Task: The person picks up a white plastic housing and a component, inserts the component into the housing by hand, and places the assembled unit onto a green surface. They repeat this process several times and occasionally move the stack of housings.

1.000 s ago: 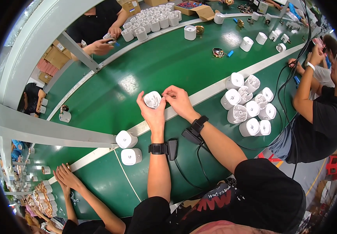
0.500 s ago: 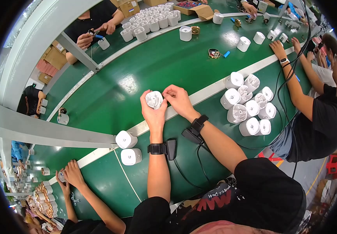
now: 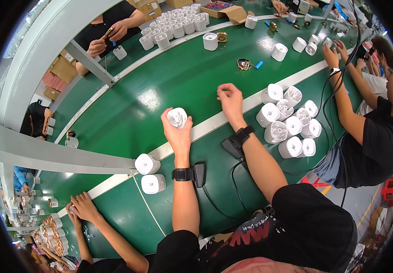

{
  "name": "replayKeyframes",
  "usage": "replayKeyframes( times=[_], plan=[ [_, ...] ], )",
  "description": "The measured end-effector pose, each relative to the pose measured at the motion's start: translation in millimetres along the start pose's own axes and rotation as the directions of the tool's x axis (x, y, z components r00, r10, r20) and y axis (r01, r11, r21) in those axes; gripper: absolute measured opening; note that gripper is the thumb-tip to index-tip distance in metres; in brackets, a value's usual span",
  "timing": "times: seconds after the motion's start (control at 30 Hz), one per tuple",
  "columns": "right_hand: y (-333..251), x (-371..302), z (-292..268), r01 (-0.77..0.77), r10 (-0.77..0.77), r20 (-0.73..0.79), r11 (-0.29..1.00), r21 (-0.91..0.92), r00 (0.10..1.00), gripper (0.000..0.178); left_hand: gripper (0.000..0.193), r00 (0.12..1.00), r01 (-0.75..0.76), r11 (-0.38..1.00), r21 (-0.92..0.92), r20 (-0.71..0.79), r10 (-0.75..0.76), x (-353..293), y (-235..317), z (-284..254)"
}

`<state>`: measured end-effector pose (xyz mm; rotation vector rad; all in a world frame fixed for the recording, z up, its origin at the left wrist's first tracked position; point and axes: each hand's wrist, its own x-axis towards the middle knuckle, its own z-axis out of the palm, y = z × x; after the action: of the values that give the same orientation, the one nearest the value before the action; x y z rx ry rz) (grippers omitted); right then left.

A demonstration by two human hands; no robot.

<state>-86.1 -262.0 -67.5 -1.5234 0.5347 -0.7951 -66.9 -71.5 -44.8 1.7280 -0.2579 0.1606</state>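
Observation:
My left hand (image 3: 177, 134) is closed around a white plastic housing (image 3: 177, 117), its hollow side with inner ribs facing up. Over the green belt, to the right of that housing and apart from it, is my right hand (image 3: 231, 102). Its fingers are curled together, slightly blurred, and whatever may be between them is hidden. A cluster of similar white housings (image 3: 277, 132) stands on the green table to the right, some hollow side up, some closed side up. Two more housings (image 3: 153, 184) stand left of my left forearm.
A green conveyor belt (image 3: 128, 107) carries white housings (image 3: 210, 42), and a round part (image 3: 243, 64) beside a blue cylinder (image 3: 258, 65). A grey metal post (image 3: 64, 152) crosses at left. Black cables (image 3: 217, 202) run from my wristbands. Co-workers' hands (image 3: 85, 207) are at left, right and across.
My right hand has moved away from the housing, to the right and farther out. My left hand still holds the housing, slightly turned. Parts on the belt have shifted left.

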Motion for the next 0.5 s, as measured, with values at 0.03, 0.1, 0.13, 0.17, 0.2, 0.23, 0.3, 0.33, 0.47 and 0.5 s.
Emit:
replayKeyframes(
  times=[0.03, 0.1, 0.13, 0.17, 0.2, 0.23, 0.3, 0.33, 0.47, 0.5],
  plan=[
    [-1.0, 3.0, -4.6, -0.015, 0.015, -0.031, 1.000, -0.003, 0.999, 0.015, 0.056, 1.000, -0.001, 1.000, -0.006, -0.009, 0.001, -0.1, -0.8, -0.1],
    [-2.3, 6.1, -9.8, -0.045, 0.044, -0.092, 0.999, -0.007, 0.995, 0.021, 0.056, 1.000, -0.001, 1.000, 0.002, -0.017, 0.001, -0.4, -1.9, -0.3],
    [-2.2, 6.0, -9.4, -0.045, 0.044, -0.092, 0.999, -0.007, 0.995, 0.021, 0.056, 1.000, -0.002, 1.000, 0.011, -0.025, 0.002, -0.6, -2.3, -0.2],
    [-2.0, 5.8, -8.6, -0.030, 0.033, -0.129, 0.999, 0.025, 0.991, 0.025, 0.056, 0.999, -0.002, 1.000, 0.019, -0.033, 0.003, -0.7, -2.8, -0.1],
    [-4.6, 5.2, -7.1, -0.013, 0.023, -0.166, 0.998, 0.059, 0.986, 0.029, 0.056, 0.999, -0.003, 1.000, 0.020, -0.034, 0.003, -0.7, -3.1, -0.6],
    [-7.5, 4.5, -6.4, 0.005, 0.014, -0.202, 0.996, 0.092, 0.979, 0.032, 0.055, 0.999, -0.011, 1.000, 0.024, -0.042, 0.012, -0.6, -3.6, -1.1],
    [-12.3, 3.2, -6.6, -0.019, 0.040, -0.191, 0.994, 0.111, 0.981, 0.036, 0.055, 0.998, -0.028, 0.999, 0.032, -0.060, 0.030, -0.6, -5.0, -2.4],
    [-14.6, 2.4, -6.7, -0.043, 0.066, -0.180, 0.991, 0.129, 0.981, 0.039, 0.055, 0.998, -0.027, 0.999, 0.033, -0.062, 0.029, -0.9, -6.0, -3.2],
    [-2.7, 11.5, -16.1, 0.006, -0.021, -0.232, 0.998, -0.065, 0.972, 0.046, 0.055, 0.997, -0.027, 0.999, 0.029, -0.068, 0.029, -0.1, -5.9, -1.2],
    [0.2, 14.7, -19.3, 0.035, -0.078, -0.253, 0.985, -0.170, 0.964, 0.048, 0.055, 0.997, -0.026, 0.999, 0.033, -0.072, 0.028, -0.1, -6.2, -1.0]
  ],
)
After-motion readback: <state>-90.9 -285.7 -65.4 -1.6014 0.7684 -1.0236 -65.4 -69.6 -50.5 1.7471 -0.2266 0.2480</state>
